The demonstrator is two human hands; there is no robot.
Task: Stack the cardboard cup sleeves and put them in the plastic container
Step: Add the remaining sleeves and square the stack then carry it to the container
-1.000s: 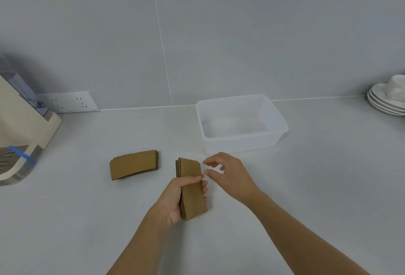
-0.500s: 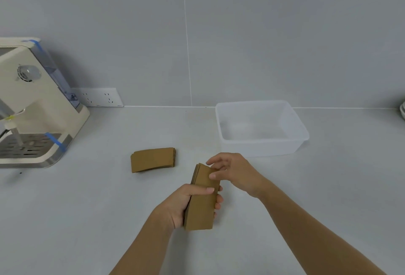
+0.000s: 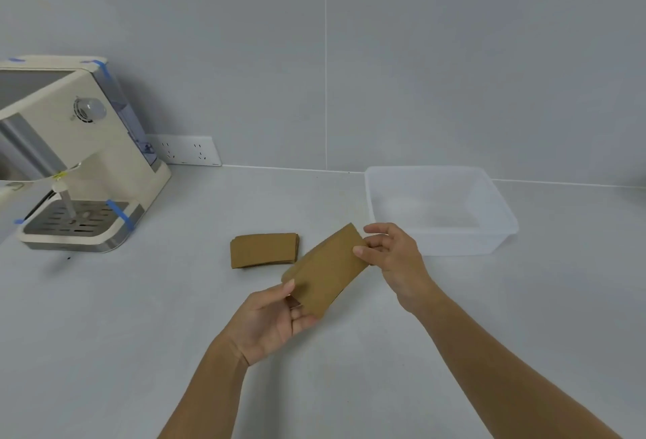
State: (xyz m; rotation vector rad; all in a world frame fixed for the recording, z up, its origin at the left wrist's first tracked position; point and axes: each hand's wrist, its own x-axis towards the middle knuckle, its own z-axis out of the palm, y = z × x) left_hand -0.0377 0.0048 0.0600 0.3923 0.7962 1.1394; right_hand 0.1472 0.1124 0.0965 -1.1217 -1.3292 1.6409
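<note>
Both hands hold one bundle of flat brown cardboard sleeves (image 3: 327, 270) above the counter (image 3: 140, 333), tilted so its long axis runs from lower left to upper right. The left hand (image 3: 271, 323) pinches the lower end, thumb on the top face and fingers curled under it. The right hand (image 3: 393, 256) pinches the upper end, thumb pressed on the top face and fingers wrapped behind the far edge. The held cardboard is matte and plain, with a gently curved short edge at the top and straight long sides; thin layered edges show along its lower right side. A second pile of sleeves (image 3: 264, 250) lies flat on the counter just left of the held bundle, apart from it, its stacked edges slightly fanned on the right side. The container (image 3: 496, 228) is a translucent, frosted plastic box, rectangular with rounded corners and a rolled rim, standing on the counter behind the right hand; nothing shows inside it. The counter is pale grey and smooth, meeting a wall of large matte grey tiles. At left stands a cream coffee machine (image 3: 84, 158) with a slotted metal drip tray and strips of blue tape, and a white socket strip (image 3: 188, 151) sits on the wall beside it.
</note>
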